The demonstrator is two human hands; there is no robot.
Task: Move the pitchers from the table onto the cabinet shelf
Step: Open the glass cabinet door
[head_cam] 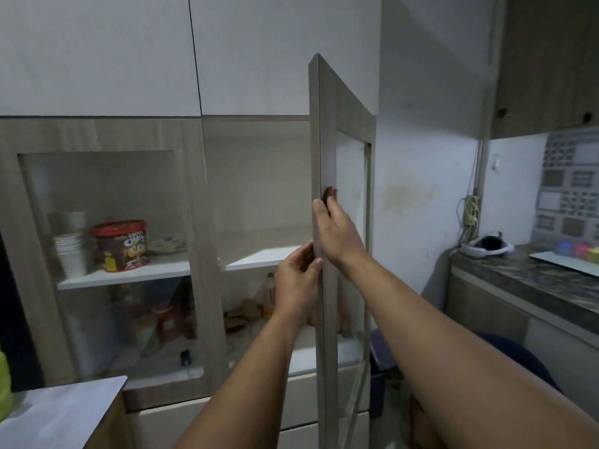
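The cabinet's right glass door (324, 140) stands swung out towards me, edge-on. My left hand (296, 280) grips its edge at about shelf height. My right hand (337, 228) holds the same edge higher up, fingers wrapped around by a small brown handle. Behind the door, the white cabinet shelf (259, 256) on the right side is bare. A table corner (61, 413) shows at the bottom left, with a sliver of something yellow-green (4, 387) at the frame's left edge. No pitcher is clearly visible.
The left glass door (107, 202) is closed; behind it stand stacked paper cups (69, 251), a red-lidded cereal tub (121, 246) and a plate. Bottles and packets fill the lower shelf (246, 315). A dark stone counter (531, 283) is at the right.
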